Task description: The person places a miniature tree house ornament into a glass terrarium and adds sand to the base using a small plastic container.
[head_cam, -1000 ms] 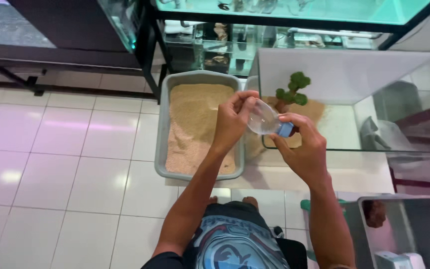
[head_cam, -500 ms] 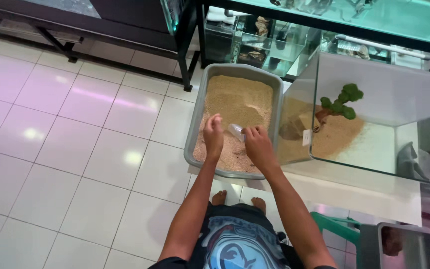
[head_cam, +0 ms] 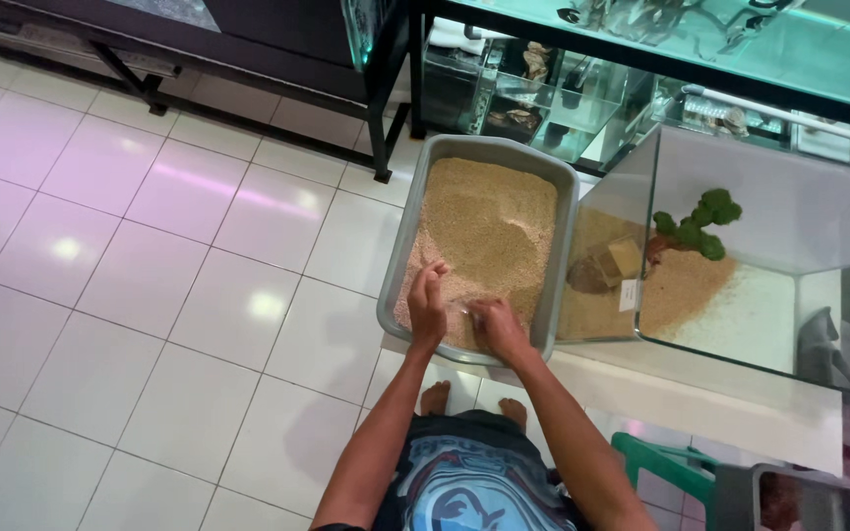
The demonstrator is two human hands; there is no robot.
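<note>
Both my hands are down in the grey tray [head_cam: 397,264] of tan sand [head_cam: 489,231], at its near end. Left hand [head_cam: 427,305] is loosely curled, fingers on the sand; right hand [head_cam: 496,328] grips a small clear cup [head_cam: 463,312] pressed into the sand. A glass tank [head_cam: 740,246] with a green plant [head_cam: 698,223] stands just beside the tray.
</note>
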